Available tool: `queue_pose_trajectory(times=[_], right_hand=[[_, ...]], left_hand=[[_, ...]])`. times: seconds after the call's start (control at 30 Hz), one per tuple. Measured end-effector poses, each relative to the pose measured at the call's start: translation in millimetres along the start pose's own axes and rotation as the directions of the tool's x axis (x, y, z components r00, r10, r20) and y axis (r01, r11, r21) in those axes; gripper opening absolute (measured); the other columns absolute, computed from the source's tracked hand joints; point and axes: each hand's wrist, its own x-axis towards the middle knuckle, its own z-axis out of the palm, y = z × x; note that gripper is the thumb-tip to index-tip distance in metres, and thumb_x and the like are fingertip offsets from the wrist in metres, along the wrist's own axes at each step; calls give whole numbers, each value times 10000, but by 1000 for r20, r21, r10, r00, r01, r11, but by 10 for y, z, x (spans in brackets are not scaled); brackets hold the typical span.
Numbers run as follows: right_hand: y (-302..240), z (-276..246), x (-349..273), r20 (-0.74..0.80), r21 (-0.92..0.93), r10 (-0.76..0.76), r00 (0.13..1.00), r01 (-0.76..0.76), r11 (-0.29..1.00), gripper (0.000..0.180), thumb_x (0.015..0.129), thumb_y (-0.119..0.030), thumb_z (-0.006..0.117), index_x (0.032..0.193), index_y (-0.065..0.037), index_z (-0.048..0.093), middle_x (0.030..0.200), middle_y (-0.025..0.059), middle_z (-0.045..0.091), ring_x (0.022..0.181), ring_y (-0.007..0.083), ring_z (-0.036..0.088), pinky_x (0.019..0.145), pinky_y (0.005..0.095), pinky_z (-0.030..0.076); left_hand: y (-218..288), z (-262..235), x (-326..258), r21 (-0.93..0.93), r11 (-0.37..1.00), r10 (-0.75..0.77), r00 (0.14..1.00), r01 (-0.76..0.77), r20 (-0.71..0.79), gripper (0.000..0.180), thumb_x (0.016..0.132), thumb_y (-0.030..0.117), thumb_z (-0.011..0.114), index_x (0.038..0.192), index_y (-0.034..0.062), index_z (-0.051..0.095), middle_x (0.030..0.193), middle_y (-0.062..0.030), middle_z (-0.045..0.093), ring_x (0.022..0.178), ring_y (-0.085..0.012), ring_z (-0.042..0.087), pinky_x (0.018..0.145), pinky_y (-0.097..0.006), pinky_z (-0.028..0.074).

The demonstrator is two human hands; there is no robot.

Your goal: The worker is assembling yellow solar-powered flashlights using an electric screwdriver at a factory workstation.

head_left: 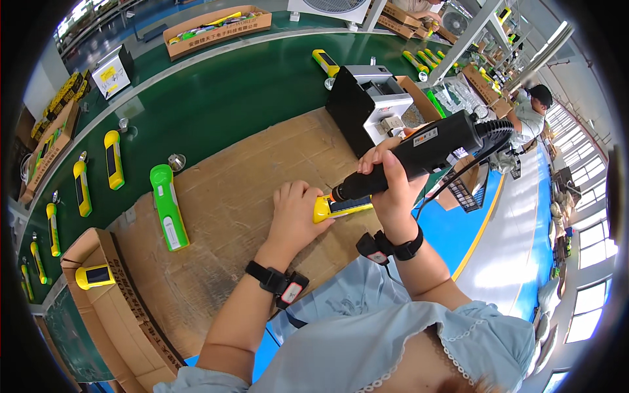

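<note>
Left hand (pixel 293 213) pins yellow flashlight (pixel 331 207); right hand (pixel 390 183) grips black screwdriver (pixel 419 152); green flashlight (pixel 168 206) nearby.

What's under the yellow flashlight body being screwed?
The yellow flashlight body lies on a brown cardboard sheet over the green belt. The left hand covers its left end.

A green torch (pixel 169 206) lies flat on the sheet of brown cardboard (pixel 223 216) covering the bench. Left of that torch, several yellow torches (pixel 113 159) lie spaced along the green belt (pixel 216 92). Nearer than it, an open carton (pixel 98 288) holds one yellow torch. Beyond it stands a black and white machine (pixel 367 105). Far right of it, another person (pixel 532 111) works.
</note>
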Motion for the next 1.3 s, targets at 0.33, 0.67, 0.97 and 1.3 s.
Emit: queue_pose_trajectory(times=[0.33,0.67,0.97,1.3], right_hand=[[-28,3,10,13,-75,6,1000,-5,997,496,848,-120,609,1245,-58,319,754,96,506,626,205,545,607,370,476],[59,-10,13,51,-59,9,999,-6,998,493,849,-109,606,1245,-48,318,755,103,516,631,209,552,607,358,480],[197,55,72,168,-127,116,979,-95,987,476,835,-17,573,1242,-38,327,730,111,525,613,208,556,598,336,483],[200,156,92,251,-249,245,936,-183,951,478,783,35,564,1204,-5,340,726,99,536,610,175,567,601,304,479]], left_hand=[[1,-10,12,-38,999,23,1000,-23,3,485,564,242,827,961,85,598,989,-86,506,996,-294,452,882,-406,336],[-1,14,9,-49,999,7,1000,-6,10,491,570,237,824,970,71,593,1008,-96,510,1007,-303,459,894,-414,350],[-11,-22,33,-7,1000,-14,998,14,57,525,613,289,803,1007,30,574,1026,-120,512,1023,-316,461,907,-426,346],[-21,-66,-36,37,999,14,993,-18,119,539,618,213,741,1068,-4,540,1059,-166,497,1045,-351,453,915,-444,345]])
